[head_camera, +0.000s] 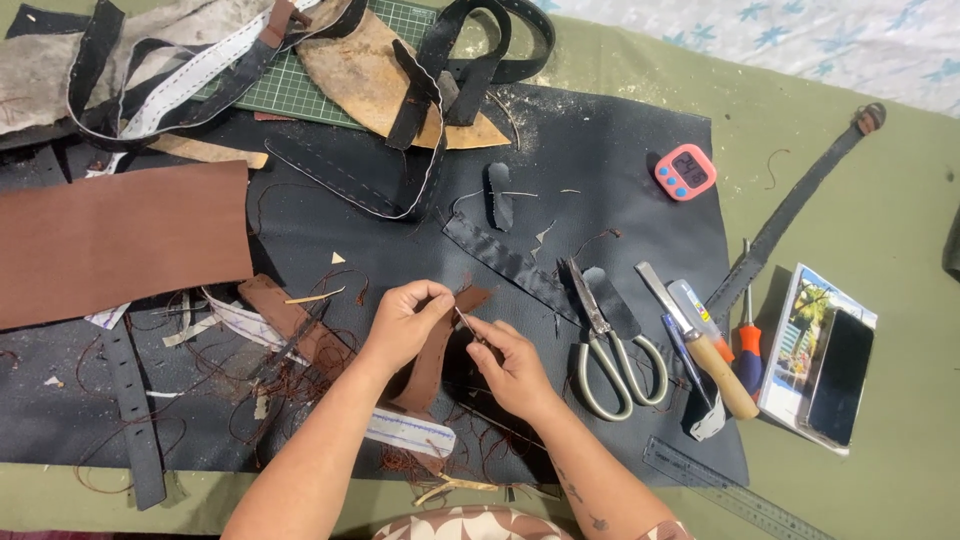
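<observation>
Head view: your left hand (403, 322) pinches the brown leather strap (437, 350); your right hand (512, 368) grips a thin tool (466, 324) against it, scissors (610, 350) nearby.

A narrow brown leather strap (437, 350) lies on a dark grey mat (620, 160), near the front middle of the work surface. It runs slantwise, its upper end tilted up and to the right, its lower end reaching down toward the person. The upper end is lifted slightly and pinched in the left hand (405, 325), thumb and fingers closed over its edge. The strap looks flat and stiff, matte reddish brown, with frayed thread showing at the top end. Just beside that end, the right hand (512, 365) grips a thin, slender tool (467, 325), its tip meeting the strap between both hands.
</observation>
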